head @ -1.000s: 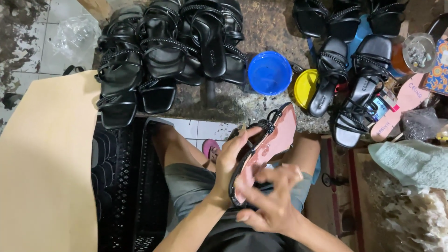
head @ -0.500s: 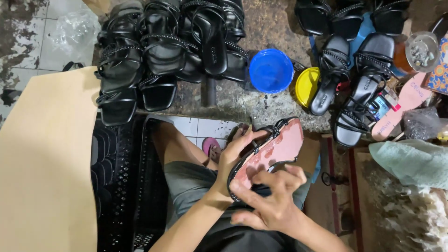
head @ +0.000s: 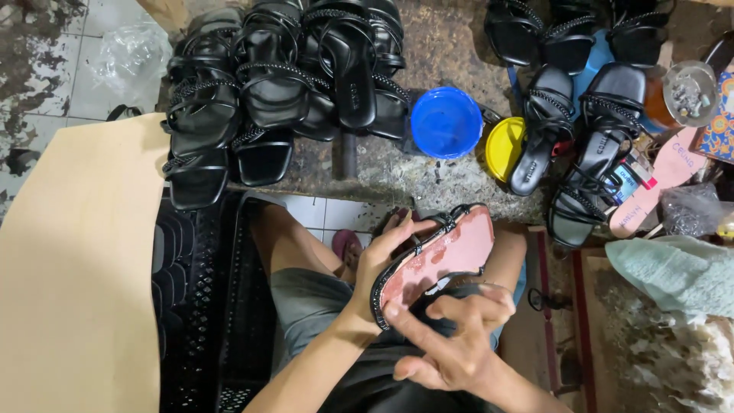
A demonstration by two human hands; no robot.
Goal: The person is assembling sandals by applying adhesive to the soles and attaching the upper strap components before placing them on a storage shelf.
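A worn, speckled stone table [head: 451,46] stands over a floor of white tiles [head: 46,84], stained and chipped at the left. A pale tan board [head: 76,283] leans beside a black plastic crate [head: 199,321]. Light falls evenly from overhead.

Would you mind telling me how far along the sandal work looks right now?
Done, it seems: a heap of strapped black sandals on the bench, more to the right. In hand: the left hand grips one sandal sole-up, its pinkish underside bare, while the right hand presses its near end. Left: that underside apparently has no outer sole yet, and a loose pink insole lies on the right.
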